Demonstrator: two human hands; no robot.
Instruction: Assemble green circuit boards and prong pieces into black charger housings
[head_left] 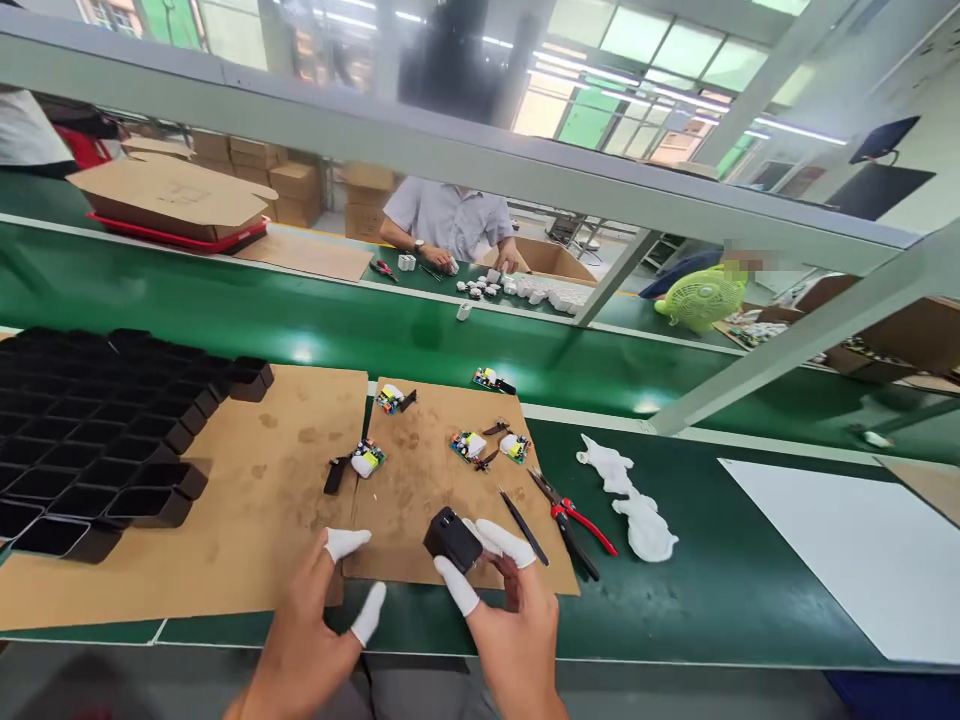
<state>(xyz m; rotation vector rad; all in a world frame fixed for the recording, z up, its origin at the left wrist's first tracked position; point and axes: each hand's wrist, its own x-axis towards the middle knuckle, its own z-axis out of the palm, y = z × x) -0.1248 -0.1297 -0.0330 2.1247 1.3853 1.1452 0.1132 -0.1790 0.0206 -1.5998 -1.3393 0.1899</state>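
Note:
My right hand (510, 590), with white finger cots on its fingertips, grips a small black plastic charger housing (452, 540) above the cardboard's front edge. To the left, my left hand (319, 610) is empty, its cotted thumb and finger spread apart. Beyond the hands lie several small circuit boards with black pieces attached, among them one board (367, 458) at the left and another (469, 446) further right. Black tweezers (523, 526) lie just right of the housing, beside red-handled pliers (574, 520).
Rows of black open housings (97, 430) fill the left of the cardboard sheet (277, 480). White crumpled cloth (646, 525) and a white sheet (840, 550) lie rightward. A metal frame bar (480, 170) crosses overhead. A co-worker (454, 225) sits opposite, near a green fan (701, 297).

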